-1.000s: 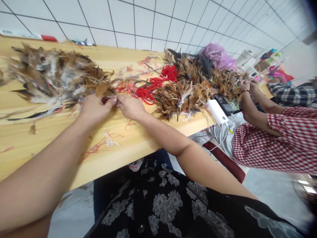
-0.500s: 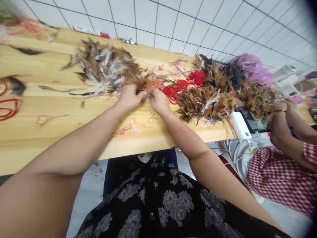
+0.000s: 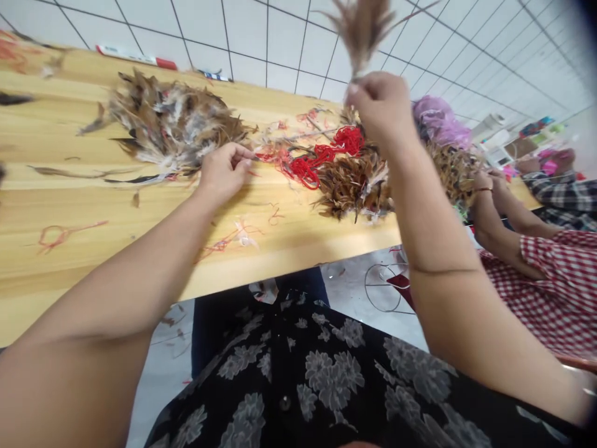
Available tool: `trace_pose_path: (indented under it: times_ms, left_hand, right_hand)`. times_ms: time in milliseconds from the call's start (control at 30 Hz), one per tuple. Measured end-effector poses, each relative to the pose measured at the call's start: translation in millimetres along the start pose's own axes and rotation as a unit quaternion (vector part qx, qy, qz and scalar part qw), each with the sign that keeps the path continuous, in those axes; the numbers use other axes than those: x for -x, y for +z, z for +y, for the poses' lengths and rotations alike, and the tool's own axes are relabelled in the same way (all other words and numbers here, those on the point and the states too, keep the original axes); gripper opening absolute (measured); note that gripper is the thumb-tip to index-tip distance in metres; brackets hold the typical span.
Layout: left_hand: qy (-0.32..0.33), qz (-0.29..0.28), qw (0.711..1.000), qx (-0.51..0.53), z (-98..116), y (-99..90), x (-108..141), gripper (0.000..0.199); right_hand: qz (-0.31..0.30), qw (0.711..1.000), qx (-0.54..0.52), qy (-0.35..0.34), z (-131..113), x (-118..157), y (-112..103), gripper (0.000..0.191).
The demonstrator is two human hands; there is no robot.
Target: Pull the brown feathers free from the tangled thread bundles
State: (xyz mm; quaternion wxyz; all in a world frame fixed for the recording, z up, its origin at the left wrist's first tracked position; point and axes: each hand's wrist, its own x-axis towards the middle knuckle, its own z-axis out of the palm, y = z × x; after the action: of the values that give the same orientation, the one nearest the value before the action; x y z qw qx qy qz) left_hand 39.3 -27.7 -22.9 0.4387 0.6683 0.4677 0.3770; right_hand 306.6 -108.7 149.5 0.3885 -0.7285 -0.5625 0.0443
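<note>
My right hand [image 3: 382, 102] is raised above the table in front of the tiled wall. It is closed round the base of a small bunch of brown feathers [image 3: 362, 28], which points up and is blurred. My left hand [image 3: 224, 171] is low over the table, thumb and index finger pinched together at the end of a red thread [image 3: 265, 157]. Just behind it lies a large pile of brown and white feathers [image 3: 175, 124]. To its right is a tangle of red string [image 3: 310, 168]. Another heap of brown feathers [image 3: 347, 183] lies beside the string, partly behind my right forearm.
Along the wall lie a red-and-white marker [image 3: 135, 57] and a blue one [image 3: 214, 76]. Thread scraps [image 3: 60, 235] and loose feathers are scattered on the wooden table [image 3: 140, 274]. A purple plastic bag [image 3: 441, 121] and a co-worker's hands [image 3: 487, 180] are at the right; another person sits beyond.
Both hands were together over the table with brown feathers between them. My right hand has lifted up and right with the feather bunch; my left stays low. The view has shifted right.
</note>
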Motion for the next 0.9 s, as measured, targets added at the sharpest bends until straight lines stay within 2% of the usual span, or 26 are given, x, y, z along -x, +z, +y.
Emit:
trace_pose_path:
  times_ms: [67,133,233,333,367,433,500,567,633,700,767,833,867,900]
  left_hand:
    - [0.001,-0.008,1.000,-0.026,8,-3.6,3,0.020]
    - [0.000,-0.019,0.999,-0.039,13,-6.3,6,0.022]
    - [0.000,-0.022,0.999,-0.036,16,-7.5,7,0.025]
    - [0.001,-0.024,0.999,-0.026,14,-6.8,8,0.027]
    - [0.002,-0.021,0.999,-0.027,13,-6.6,9,0.027]
    - [0.007,-0.011,0.999,-0.031,12,-6.5,10,0.027]
    - [0.012,-0.002,1.000,-0.025,10,-7.1,7,0.025]
    - [0.013,0.012,1.000,-0.006,9,-9.8,0,0.022]
    - [0.031,0.035,0.999,-0.015,9,-16.3,-11,0.016]
    - [0.075,0.044,0.994,-0.063,16,-27.1,-21,0.014]
    - [0.105,0.046,0.988,-0.106,31,-41.4,-21,0.018]
    - [0.132,0.023,0.980,-0.148,50,-57.5,-9,0.018]
    - [0.137,-0.015,0.974,-0.178,59,-65.7,1,0.017]
    - [0.145,-0.062,0.966,-0.205,66,-73.6,14,0.020]
  right_hand:
    - [0.034,0.995,0.060,0.066,15,6,-44,0.053]
    - [0.010,0.982,0.146,0.118,39,18,-71,0.055]
    - [-0.022,0.957,0.220,0.189,82,42,-79,0.067]
    - [-0.077,0.945,0.216,0.232,116,64,-74,0.065]
    - [-0.065,0.946,0.208,0.242,123,70,-75,0.063]
    - [-0.015,0.953,0.196,0.231,126,80,-84,0.057]
    - [0.041,0.962,0.182,0.200,120,87,-100,0.051]
    - [0.100,0.958,0.192,0.186,109,95,-114,0.052]
    - [0.078,0.960,0.228,0.142,99,104,-117,0.044]
    - [-0.064,0.958,0.277,0.020,92,115,-103,0.027]
    - [-0.166,0.931,0.318,-0.074,88,127,-73,0.029]
    - [-0.215,0.909,0.334,-0.123,86,138,-33,0.037]
    - [-0.246,0.900,0.330,-0.144,85,142,-12,0.035]
    - [-0.246,0.901,0.310,-0.176,84,146,9,0.034]
